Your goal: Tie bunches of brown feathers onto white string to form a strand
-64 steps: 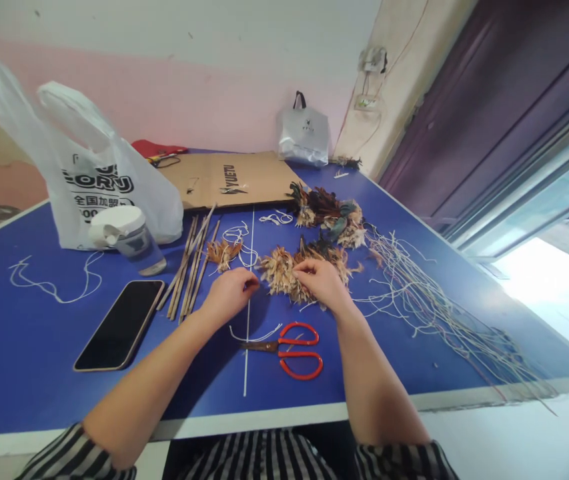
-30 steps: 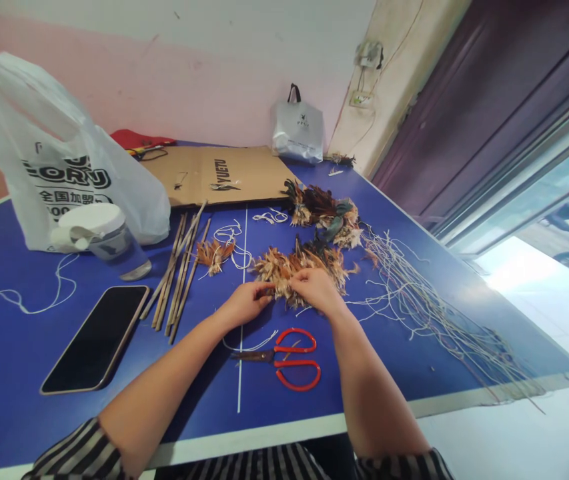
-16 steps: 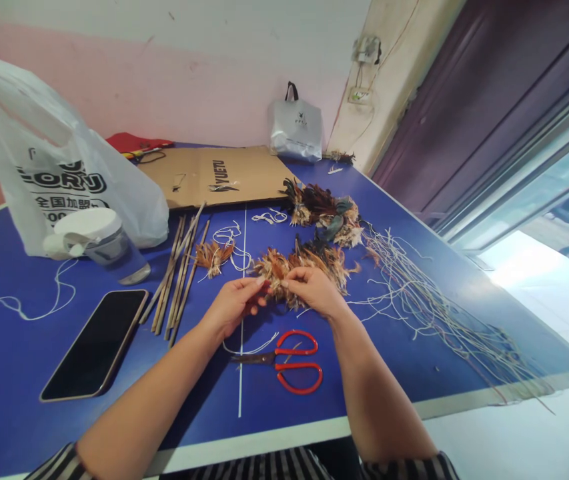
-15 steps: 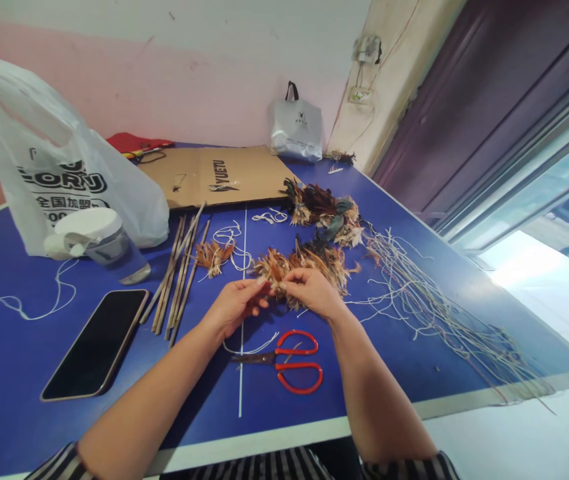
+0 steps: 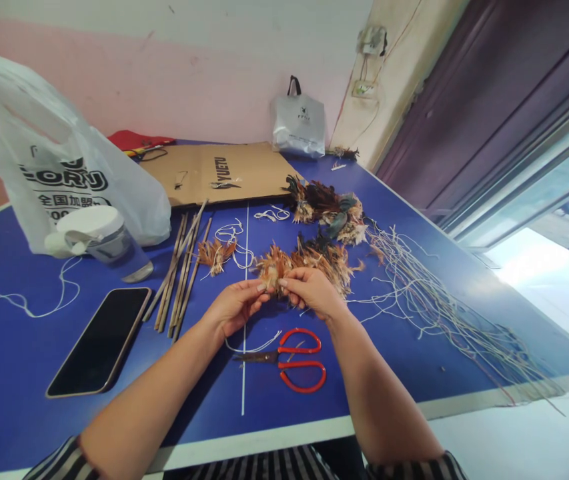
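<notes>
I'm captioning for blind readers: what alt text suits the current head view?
A person's left hand and right hand pinch at brown feathers on a blue table. Red-handled scissors lie nearer the person; a phone and sticks lie to the left, loose strings to the right.

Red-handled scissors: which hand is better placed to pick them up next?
Likely the right hand: the red handles lie nearer it, while the left hand is nearer the blades. Both are at the feathers.

Two hands (image 5: 238,305), two bags (image 5: 298,127), one phone (image 5: 99,343), one cup (image 5: 121,250), one pair of scissors (image 5: 273,357) near, one cardboard sheet (image 5: 194,170) far, at least five sticks (image 5: 194,268); feathers (image 5: 334,261) look too jumbled to count tbh.
</notes>
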Demonstrator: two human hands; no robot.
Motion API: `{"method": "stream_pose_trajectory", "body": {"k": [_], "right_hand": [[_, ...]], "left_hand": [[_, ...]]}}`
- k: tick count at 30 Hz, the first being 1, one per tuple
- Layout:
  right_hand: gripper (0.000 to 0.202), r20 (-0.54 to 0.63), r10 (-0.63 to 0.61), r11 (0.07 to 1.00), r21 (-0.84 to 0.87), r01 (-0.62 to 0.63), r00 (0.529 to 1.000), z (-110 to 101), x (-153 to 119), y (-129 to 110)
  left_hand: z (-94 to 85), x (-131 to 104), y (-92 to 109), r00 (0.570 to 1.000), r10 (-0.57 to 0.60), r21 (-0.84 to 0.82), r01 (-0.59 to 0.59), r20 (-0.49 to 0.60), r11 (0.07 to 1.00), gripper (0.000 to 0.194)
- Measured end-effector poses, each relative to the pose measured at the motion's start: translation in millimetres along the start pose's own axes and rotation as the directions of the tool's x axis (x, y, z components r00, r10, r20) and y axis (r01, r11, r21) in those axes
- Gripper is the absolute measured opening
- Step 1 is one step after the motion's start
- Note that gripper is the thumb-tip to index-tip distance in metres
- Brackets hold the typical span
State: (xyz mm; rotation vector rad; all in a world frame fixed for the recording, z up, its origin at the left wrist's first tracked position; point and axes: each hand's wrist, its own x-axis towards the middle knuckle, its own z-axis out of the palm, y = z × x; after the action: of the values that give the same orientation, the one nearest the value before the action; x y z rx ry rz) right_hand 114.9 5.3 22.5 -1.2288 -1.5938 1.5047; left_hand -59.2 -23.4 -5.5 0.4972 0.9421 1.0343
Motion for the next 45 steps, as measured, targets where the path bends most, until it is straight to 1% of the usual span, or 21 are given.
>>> {"method": "stream_pose_trajectory", "body": {"k": [2, 4, 10, 13, 18, 21, 24, 29, 34, 39, 41, 43, 45], "right_hand": [[0.022, 0.022, 0.029, 0.997, 0.066, -0.03, 0.999, 3.3, 1.5, 1.7], [0.021, 0.031, 0.033, 0.994, 0.1, -0.036, 0.999, 8.0, 2.7, 3.8], [0.022, -0.014, 0.005, 0.994, 0.109, -0.003, 1.0, 17.7, 4.8, 10.2], [0.023, -0.008, 0.002, 0.982, 0.189, 0.0, 1.0, 18.9, 6.3, 12.5], [0.028, 0.037, 0.024, 0.938, 0.345, -0.036, 0.999, 19.4, 7.9, 12.4], [0.029, 0.077, 0.035, 0.922, 0.383, -0.062, 0.996, 18.9, 7.9, 11.7], [0.028, 0.112, 0.036, 0.921, 0.381, -0.077, 0.993, 17.9, 7.8, 11.7], [0.025, 0.115, 0.034, 0.93, 0.359, -0.073, 0.993, 16.9, 8.0, 12.4], [0.023, 0.081, 0.005, 0.95, 0.312, -0.03, 0.997, 17.7, 8.6, 13.7], [0.019, 0.025, -0.025, 0.977, 0.213, 0.019, 0.999, 18.5, 7.7, 13.9], [0.018, 0.03, -0.042, 0.982, 0.188, 0.036, 0.999, 18.8, 7.2, 13.3], [0.019, 0.036, -0.061, 0.984, 0.171, 0.054, 0.997, 19.5, 6.8, 12.5], [0.024, 0.015, -0.073, 0.988, 0.14, 0.07, 0.997, 21.0, 6.5, 11.8]], "left_hand": [[0.2, 0.4, -0.6, 1.0, 0.03, -0.018, -0.03, -0.002, 0.999, 0.011], [1.1, 0.0, -1.6, 0.998, 0.058, 0.003, -0.058, -0.003, 0.998, 0.011], [3.2, -2.2, -3.1, 0.994, 0.106, 0.066, -0.103, -0.04, 0.992, 0.012], [2.2, -2.5, -2.8, 0.996, 0.088, 0.06, -0.087, -0.019, 0.994, 0.013], [1.8, -3.8, -3.3, 1.0, 0.011, 0.029, -0.011, 0.02, 1.0, 0.009], [2.3, -4.9, -3.6, 0.999, -0.013, 0.04, 0.011, 0.041, 0.999, 0.008], [2.1, -5.2, -3.7, 0.998, -0.01, 0.059, 0.006, 0.062, 0.998, 0.009], [1.8, -5.9, -3.3, 0.995, -0.007, 0.104, -0.004, 0.104, 0.995, 0.011], [3.7, -7.8, -3.7, 0.994, 0.029, 0.167, -0.047, 0.105, 0.985, 0.011], [3.2, -7.0, -3.3, 0.989, 0.095, 0.259, -0.121, 0.111, 0.958, 0.011], [1.9, -6.4, -2.1, 0.986, 0.116, 0.291, -0.148, 0.122, 0.945, 0.014], [0.3, -5.6, -0.5, 0.987, 0.116, 0.293, -0.145, 0.114, 0.945, 0.016], [-1.4, -4.8, 0.9, 0.992, 0.099, 0.242, -0.116, 0.079, 0.963, 0.018]]}}
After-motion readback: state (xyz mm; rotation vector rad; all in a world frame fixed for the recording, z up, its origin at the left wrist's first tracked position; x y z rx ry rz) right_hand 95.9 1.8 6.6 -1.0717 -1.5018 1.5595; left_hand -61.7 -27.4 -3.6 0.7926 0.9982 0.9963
